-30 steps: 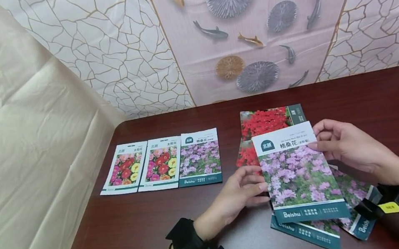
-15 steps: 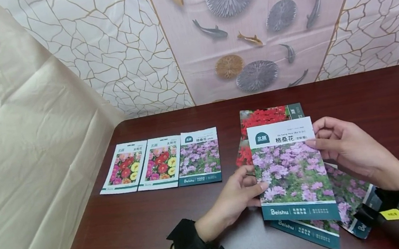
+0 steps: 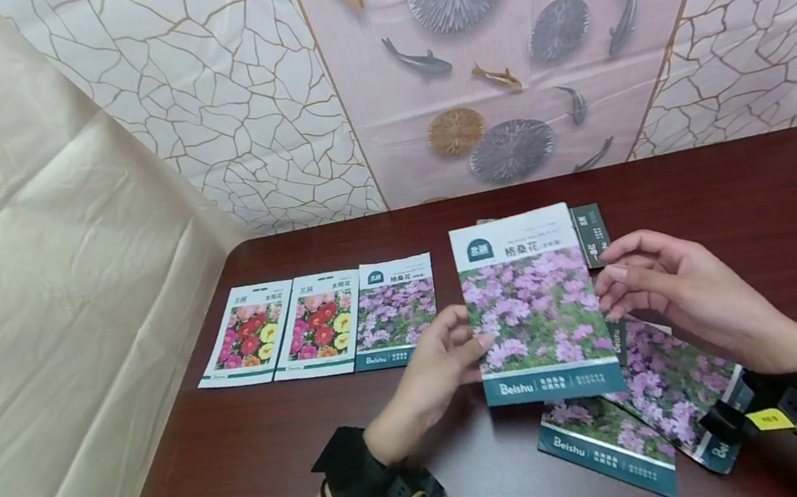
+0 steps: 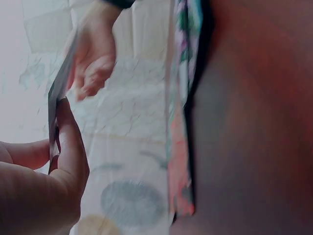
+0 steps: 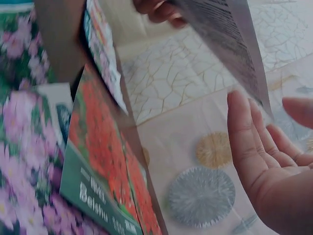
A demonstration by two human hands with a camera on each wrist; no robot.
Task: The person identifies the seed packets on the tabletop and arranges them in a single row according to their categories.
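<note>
My left hand (image 3: 432, 362) pinches the lower left edge of a seed packet (image 3: 538, 310) with purple flowers, between thumb and fingers. The packet is raised above the table, and the left wrist view shows it nearly edge-on. Beside its right edge, my right hand (image 3: 676, 292) has loosely bent fingers and holds nothing; in the right wrist view a gap shows between its thumb and fingers. Below and behind lie more purple-flower packets (image 3: 609, 447) and red-flower packets (image 5: 98, 147), overlapping. The raised packet hides most of the red ones in the head view.
To the left, two sun-coloured flower packets (image 3: 247, 335) and a purple-flower packet (image 3: 394, 304) lie in a row on the dark red table (image 3: 260, 460). Patterned cloth (image 3: 274, 105) hangs behind, and pale cloth (image 3: 68, 267) stands at the left.
The purple-flower packet has moved left and upward in the head view with my left hand. My right hand has let go of its right edge and moved slightly left.
</note>
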